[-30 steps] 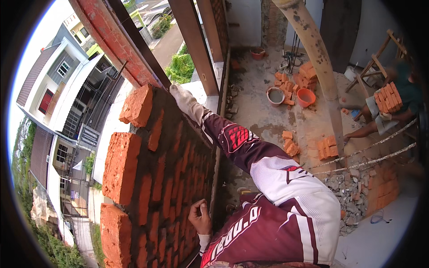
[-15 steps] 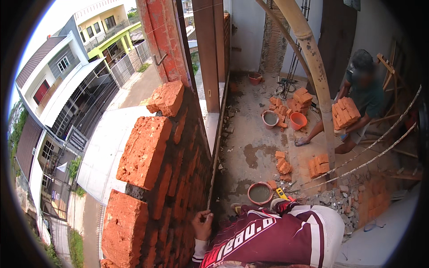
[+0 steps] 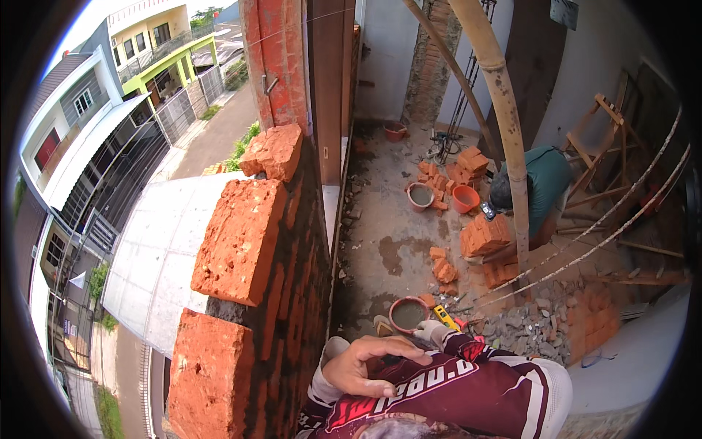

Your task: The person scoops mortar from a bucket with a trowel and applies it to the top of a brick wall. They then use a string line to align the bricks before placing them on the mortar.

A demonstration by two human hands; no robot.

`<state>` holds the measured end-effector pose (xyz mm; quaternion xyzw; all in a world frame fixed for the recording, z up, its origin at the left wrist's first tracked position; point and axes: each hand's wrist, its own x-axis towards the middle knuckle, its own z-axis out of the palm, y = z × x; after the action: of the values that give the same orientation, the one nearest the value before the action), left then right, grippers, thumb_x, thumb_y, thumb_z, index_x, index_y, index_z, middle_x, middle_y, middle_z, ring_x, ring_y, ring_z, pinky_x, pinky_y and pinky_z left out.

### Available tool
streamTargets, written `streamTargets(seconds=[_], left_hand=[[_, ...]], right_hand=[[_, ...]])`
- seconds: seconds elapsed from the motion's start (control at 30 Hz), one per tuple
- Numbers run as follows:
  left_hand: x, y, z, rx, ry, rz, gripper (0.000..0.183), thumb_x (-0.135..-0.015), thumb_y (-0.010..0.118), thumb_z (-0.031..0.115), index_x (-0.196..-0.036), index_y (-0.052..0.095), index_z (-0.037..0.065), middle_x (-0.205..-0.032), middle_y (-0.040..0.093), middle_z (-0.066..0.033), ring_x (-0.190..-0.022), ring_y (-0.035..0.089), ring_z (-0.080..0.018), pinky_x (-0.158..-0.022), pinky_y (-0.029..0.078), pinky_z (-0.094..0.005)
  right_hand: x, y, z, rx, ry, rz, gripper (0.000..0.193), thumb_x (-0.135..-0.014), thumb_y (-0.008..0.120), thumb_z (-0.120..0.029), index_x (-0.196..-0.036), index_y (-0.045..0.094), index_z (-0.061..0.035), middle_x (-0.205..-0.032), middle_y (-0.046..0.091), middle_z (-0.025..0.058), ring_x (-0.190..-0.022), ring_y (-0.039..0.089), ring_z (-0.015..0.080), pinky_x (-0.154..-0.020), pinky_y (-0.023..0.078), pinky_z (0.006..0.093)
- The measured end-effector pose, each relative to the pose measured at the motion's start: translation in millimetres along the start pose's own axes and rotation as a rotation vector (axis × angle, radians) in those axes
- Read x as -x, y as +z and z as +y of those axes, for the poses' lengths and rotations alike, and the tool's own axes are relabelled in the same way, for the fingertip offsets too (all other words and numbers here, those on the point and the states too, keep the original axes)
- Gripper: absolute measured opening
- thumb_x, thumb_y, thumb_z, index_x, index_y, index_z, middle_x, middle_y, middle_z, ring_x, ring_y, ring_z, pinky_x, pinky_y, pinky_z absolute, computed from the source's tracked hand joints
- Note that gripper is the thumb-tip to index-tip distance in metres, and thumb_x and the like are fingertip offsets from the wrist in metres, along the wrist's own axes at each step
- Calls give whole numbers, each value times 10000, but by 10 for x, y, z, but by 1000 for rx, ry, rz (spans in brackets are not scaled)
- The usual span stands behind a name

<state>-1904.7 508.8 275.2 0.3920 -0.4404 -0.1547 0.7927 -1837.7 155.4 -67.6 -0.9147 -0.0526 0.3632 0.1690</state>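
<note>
Brick wall [image 3: 248, 241], rough orange-red courses

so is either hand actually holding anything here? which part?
Nothing visibly held. The left hand lies open, fingers spread, on the maroon sleeve. The gloved right hand is down beside the mortar bowl; any grip there cannot be told.

Orange-red bricks [image 3: 241, 241], maroon-and-white sleeve [image 3: 468, 384], teal shirt [image 3: 548, 179].

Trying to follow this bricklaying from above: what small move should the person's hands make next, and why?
Probably the gloved right hand dips toward the mortar bucket right beside it. The wall's top bricks lie bare, with none held. The left hand rests empty on the maroon sleeve.
</note>
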Motion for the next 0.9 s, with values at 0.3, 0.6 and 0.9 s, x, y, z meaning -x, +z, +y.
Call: streamTargets(seconds=[0.3,0.6,0.9], left_hand=[[-338,193,294,77,365,-321,334,-1035,542,78,-1300,655,-92,-1240,680,-254,-1171,648,-434,-1009,489,-539],[-730,299,407,683,196,258,213,-1022,652,118,-1176,624,-25,-1047,716,-195,-974,715,-302,-897,560,-439],[-1817,35,598,847,159,210,249,-1023,657,144,-1161,642,-62,-1083,685,-226,-937,688,-214,-825,552,-290]], right_hand=[[-161,-335,-118,100,-10,3,475,-940,649,-420,-1274,708,-87,-1222,720,190,-1164,670,369,-999,524,429],[-22,-140,673,424,87,-260,451,-926,627,-440,-1221,746,-120,-1208,724,179,-1156,674,362,-999,518,456],[-787,-24,726,-109,67,-141,447,-916,654,-436,-1217,751,-121,-1159,740,179,-1125,690,356,-984,529,448]])
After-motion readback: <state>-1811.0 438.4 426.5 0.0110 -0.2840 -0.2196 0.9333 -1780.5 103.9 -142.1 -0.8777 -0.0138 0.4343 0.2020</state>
